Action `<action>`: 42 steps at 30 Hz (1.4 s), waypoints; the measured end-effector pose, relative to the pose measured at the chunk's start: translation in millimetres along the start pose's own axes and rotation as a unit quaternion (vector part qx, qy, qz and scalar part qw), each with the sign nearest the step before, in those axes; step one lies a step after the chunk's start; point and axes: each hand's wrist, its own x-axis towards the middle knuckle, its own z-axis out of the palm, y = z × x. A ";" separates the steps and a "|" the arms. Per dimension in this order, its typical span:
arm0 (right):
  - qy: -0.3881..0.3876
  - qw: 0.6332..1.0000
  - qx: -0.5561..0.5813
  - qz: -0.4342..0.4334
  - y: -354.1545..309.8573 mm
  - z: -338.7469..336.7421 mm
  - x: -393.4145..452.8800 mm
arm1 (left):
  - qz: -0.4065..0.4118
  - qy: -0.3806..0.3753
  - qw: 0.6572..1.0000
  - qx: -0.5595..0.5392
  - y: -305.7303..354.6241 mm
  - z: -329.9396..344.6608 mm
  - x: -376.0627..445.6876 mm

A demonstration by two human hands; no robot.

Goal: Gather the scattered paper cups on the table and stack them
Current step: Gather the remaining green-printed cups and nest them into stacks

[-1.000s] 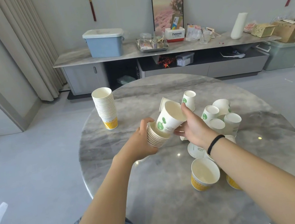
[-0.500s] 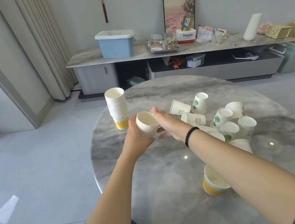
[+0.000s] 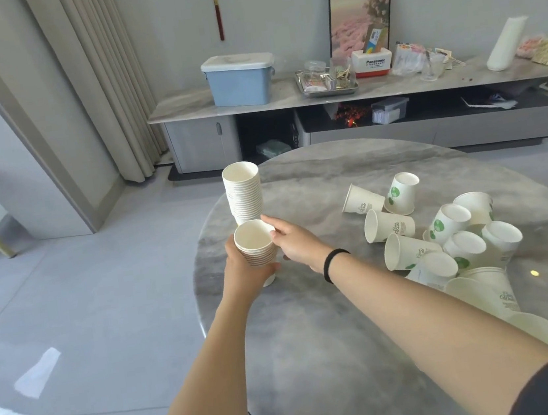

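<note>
My left hand [image 3: 244,269] grips a short stack of white paper cups [image 3: 256,247] near the round table's left edge, its base close to the tabletop. My right hand [image 3: 292,241] rests its fingers against the rim of that stack. Just behind stands a taller stack of cups [image 3: 242,192], upright on the grey marble table [image 3: 331,321]. Several loose cups with green prints [image 3: 441,235] lie tipped in a heap at the right, some partly hidden behind my right forearm.
A long sideboard [image 3: 355,94] runs along the back wall with a blue lidded bin [image 3: 239,79], a tray and boxes on it. Curtains hang at the left, with grey floor tiles left of the table.
The right hand pushed a green-print cup into the held stack. Both hands then carried the stack left toward the tall stack and lowered it near the tabletop.
</note>
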 end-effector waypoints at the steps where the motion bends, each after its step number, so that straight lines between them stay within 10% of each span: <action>1: -0.003 1.000 0.004 -0.004 0.9 -0.8 -1.9 | 0.004 -0.007 1.000 0.005 0.9 -1.9 -1.3; 10: 0.071 0.996 -0.030 -0.041 15.4 -46.6 -62.4 | 0.140 0.054 0.967 0.208 37.1 2.7 -43.8; 17: 0.087 0.990 -0.115 0.004 64.5 -110.1 -148.4 | 0.154 -0.191 0.953 0.179 55.5 58.0 -80.1; 23: 0.097 0.975 -0.198 0.020 91.9 -149.7 -193.4 | 0.143 -0.415 0.870 0.224 49.2 103.6 -117.3; 42: 0.055 0.902 -0.398 0.155 127.5 -179.3 -238.6 | 0.224 -0.312 0.885 0.264 57.2 144.6 -125.7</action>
